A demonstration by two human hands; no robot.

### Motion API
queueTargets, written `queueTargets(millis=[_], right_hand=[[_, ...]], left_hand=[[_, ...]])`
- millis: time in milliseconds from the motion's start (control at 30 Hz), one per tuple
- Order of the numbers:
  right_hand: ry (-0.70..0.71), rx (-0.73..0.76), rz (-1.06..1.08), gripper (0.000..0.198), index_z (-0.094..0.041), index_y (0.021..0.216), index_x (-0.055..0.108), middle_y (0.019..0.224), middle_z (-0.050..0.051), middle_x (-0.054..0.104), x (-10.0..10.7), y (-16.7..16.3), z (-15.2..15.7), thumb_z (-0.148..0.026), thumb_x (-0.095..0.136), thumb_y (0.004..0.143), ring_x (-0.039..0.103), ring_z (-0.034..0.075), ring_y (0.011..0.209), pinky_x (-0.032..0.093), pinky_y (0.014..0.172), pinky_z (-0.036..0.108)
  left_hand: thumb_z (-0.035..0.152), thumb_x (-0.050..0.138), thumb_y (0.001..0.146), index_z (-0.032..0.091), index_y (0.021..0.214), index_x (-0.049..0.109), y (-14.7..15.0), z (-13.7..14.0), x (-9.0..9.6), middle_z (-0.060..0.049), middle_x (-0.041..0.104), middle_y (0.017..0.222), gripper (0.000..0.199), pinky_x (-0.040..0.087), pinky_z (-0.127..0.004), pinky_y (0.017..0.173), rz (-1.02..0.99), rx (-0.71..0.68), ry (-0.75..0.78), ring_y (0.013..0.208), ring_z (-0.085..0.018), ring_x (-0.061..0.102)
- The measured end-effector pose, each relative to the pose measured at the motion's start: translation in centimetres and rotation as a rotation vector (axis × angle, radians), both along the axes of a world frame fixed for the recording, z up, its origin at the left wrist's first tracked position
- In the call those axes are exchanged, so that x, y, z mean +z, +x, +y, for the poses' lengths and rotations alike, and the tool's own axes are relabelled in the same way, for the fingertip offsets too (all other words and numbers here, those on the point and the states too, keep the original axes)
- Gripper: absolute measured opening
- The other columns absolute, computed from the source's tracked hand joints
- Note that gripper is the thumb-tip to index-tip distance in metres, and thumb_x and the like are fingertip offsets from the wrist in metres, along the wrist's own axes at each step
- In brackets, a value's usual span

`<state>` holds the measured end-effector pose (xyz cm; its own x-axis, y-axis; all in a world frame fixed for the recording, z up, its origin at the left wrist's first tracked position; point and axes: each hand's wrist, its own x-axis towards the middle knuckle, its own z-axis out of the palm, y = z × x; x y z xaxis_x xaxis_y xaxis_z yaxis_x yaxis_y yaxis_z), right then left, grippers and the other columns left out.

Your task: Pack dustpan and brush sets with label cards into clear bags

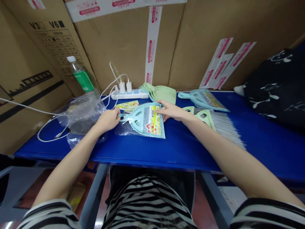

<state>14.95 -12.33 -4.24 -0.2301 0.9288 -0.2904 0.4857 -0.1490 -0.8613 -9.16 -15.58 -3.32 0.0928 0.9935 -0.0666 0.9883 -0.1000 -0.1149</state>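
Note:
A light blue dustpan with a brush in it [138,120] lies on the table inside a clear plastic bag, its handle pointing left. A yellow-green printed card [154,121] covers part of the bristles. At the handle end, my left hand [108,121] is closed, with its fingertips pinching the handle or the bag around it; which one is hidden. My right hand [171,111] grips the far right edge of the set, thumb over the card and the other fingers around the edge. Just behind lies another printed card [127,105].
Green dustpans [164,93] are stacked behind. Green-handled brushes [207,119] lie under my right forearm, near a bagged blue set [202,99]. Clear plastic bags [83,114], a white cable, a power strip [133,94] and a bottle [83,79] are at left. Cardboard [128,41] walls the back.

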Motion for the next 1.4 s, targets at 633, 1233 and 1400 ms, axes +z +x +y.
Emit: queueTargets(millis=[633, 1233, 1400], right_hand=[[0.151, -0.019, -0.116, 0.045, -0.013, 0.135, 0.045, 0.060, -0.006, 0.058, -1.3, 0.0, 0.6, -0.015, 0.060, 0.092, 0.053, 0.009, 0.042, 0.048, 0.040, 0.020], [-0.050, 0.053, 0.114, 0.055, -0.020, 0.144, 0.037, 0.055, -0.005, 0.058, 0.2, 1.0, 0.5, 0.003, 0.035, 0.093, 0.059, 0.011, 0.048, 0.052, 0.049, 0.017], [-0.006, 0.127, 0.122, 0.059, -0.021, 0.149, 0.032, 0.054, -0.008, 0.055, -0.3, 1.6, 0.9, 0.000, 0.042, 0.094, 0.061, 0.010, 0.048, 0.056, 0.051, 0.017]], left_hand=[[0.012, 0.041, 0.087, 0.016, 0.111, 0.056, 0.0, 0.0, -0.1, -0.006, 0.069, 0.077, 0.029, 0.046, -0.031, 0.073, 0.004, -0.034, 0.031, 0.084, -0.027, 0.068], [0.013, 0.043, 0.086, 0.017, 0.112, 0.057, 0.0, -0.1, 0.3, -0.007, 0.071, 0.082, 0.030, 0.048, -0.032, 0.077, -0.017, 0.045, 0.029, 0.093, -0.029, 0.069], [0.013, 0.043, 0.086, 0.018, 0.110, 0.057, 0.0, -0.1, 0.3, -0.008, 0.072, 0.082, 0.029, 0.048, -0.033, 0.077, -0.005, 0.038, 0.034, 0.092, -0.029, 0.069]])
